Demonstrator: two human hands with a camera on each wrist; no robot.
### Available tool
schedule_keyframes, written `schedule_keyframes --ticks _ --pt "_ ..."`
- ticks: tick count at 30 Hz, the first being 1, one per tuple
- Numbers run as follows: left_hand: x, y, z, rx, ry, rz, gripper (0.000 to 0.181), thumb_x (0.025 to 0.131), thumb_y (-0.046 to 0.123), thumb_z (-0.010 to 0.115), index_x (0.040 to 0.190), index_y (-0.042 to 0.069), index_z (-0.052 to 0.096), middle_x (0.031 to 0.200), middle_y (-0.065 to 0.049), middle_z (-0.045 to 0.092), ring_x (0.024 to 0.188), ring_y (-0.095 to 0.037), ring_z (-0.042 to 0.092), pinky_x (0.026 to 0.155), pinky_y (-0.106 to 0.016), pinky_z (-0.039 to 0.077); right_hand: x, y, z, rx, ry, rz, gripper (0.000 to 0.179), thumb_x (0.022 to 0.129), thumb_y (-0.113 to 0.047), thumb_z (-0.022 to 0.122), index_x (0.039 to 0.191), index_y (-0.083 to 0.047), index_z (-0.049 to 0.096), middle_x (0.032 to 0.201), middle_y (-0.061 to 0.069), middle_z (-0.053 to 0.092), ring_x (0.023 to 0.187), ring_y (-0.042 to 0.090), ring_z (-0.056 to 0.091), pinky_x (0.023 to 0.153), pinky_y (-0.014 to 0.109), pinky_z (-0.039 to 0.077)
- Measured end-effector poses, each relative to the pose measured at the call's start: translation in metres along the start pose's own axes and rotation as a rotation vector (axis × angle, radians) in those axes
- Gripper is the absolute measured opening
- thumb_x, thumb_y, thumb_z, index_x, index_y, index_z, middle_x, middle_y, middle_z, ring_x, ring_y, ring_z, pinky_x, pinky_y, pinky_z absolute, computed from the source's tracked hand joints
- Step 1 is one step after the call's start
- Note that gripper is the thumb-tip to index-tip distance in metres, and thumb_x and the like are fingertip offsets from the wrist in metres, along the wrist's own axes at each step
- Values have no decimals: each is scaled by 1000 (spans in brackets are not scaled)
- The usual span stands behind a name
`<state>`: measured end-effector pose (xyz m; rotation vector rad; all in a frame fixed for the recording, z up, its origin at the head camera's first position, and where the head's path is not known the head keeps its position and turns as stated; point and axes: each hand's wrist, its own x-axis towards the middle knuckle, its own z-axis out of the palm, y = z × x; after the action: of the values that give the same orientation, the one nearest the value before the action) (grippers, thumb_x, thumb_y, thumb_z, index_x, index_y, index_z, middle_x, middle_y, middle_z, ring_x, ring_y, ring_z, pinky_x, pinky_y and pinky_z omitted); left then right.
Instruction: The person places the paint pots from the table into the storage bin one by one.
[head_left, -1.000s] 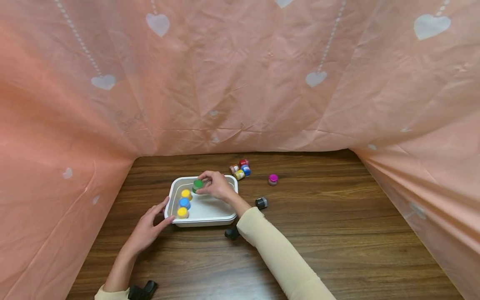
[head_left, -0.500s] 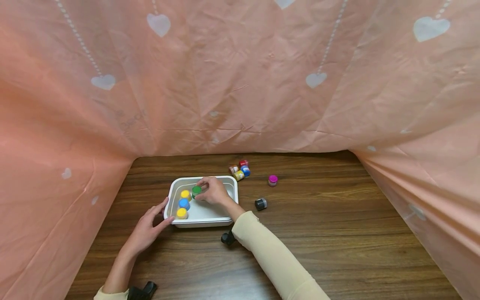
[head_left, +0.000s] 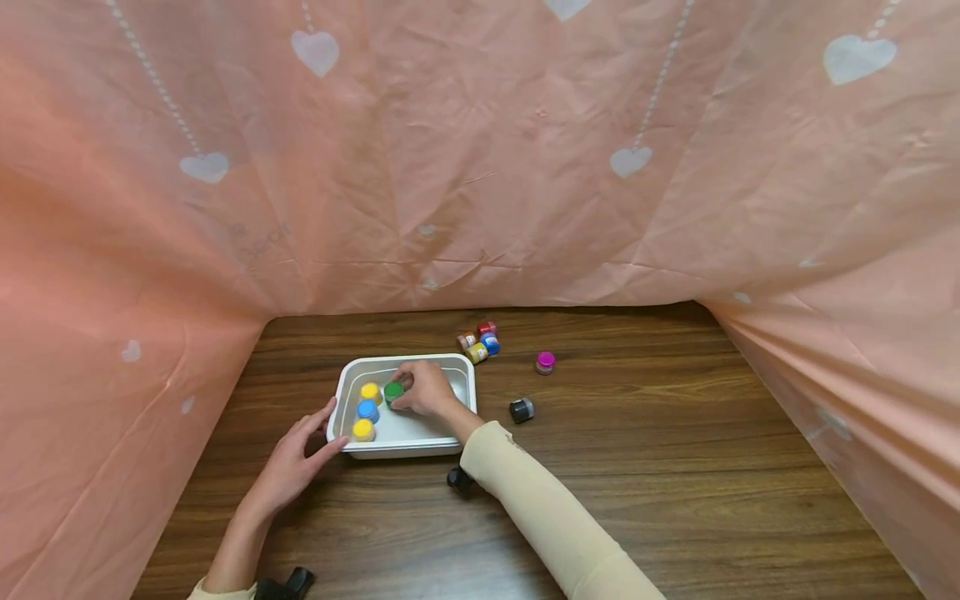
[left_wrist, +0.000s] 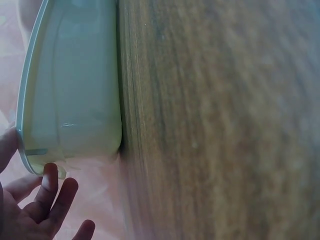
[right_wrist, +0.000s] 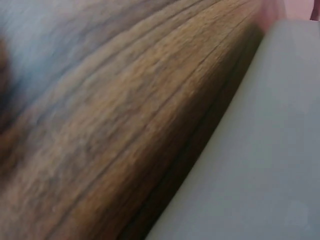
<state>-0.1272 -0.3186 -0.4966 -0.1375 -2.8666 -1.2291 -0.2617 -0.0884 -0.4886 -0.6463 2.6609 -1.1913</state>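
Pinching a green-lidded jar [head_left: 393, 392] between thumb and fingers, the right hand [head_left: 429, 389] is over the inside of the white tray [head_left: 408, 427]; we log its grip as grasping. The jar is within the tray, toward the far left, just right of the far yellow-lidded jar [head_left: 371, 393]. We cannot tell whether its base touches the tray floor. Along the tray's left side we count a row of three, far to near: that yellow-lidded jar, a blue-lidded jar [head_left: 367, 410] and a near yellow-lidded jar [head_left: 363, 430]. The left hand [head_left: 292, 458] rests at the tray's near left corner, thumb along the near rim, fingers extended against the left side; we note this grip as unclenched.

On the wooden worktop [head_left: 675, 450], beyond the far right corner of the tray, we see four jars close together: red [head_left: 487, 328], brownish [head_left: 466, 341], blue [head_left: 490, 343] and yellow [head_left: 476, 353]. Farther right stands a magenta-lidded jar [head_left: 545, 362]; nearer, right of the tray, a black jar [head_left: 522, 409] lies on its side. We record peach cloth [head_left: 480, 208] printed with white hearts at the far side.
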Motion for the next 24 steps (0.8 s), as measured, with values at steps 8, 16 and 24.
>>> schedule_keyframes --ticks 8,16,24 --pt "1 2 0 12 -8 -13 76 101 44 67 162 13 35 140 -20 55 122 -36 48 108 -66 38 0 1 2 -106 -30 13 31 77 -12 93 104 -12 80 92 0 76 84 8 64 84 23 48" --pt "1 1 1 12 -2 0 74 101 42 67 162 12 37 134 -18 56 121 -35 49 108 -64 38 2 3 6 -126 -37 -7 27 79 -8 89 103 -9 77 89 0 73 82 9 63 79 22 51" --pt "1 1 0 18 0 16 73 101 41 67 162 13 37 127 -16 59 123 -35 50 108 -65 38 -1 0 7 -111 -12 5 22 86 -9 85 106 -5 75 92 4 77 80 8 67 76 20 52"
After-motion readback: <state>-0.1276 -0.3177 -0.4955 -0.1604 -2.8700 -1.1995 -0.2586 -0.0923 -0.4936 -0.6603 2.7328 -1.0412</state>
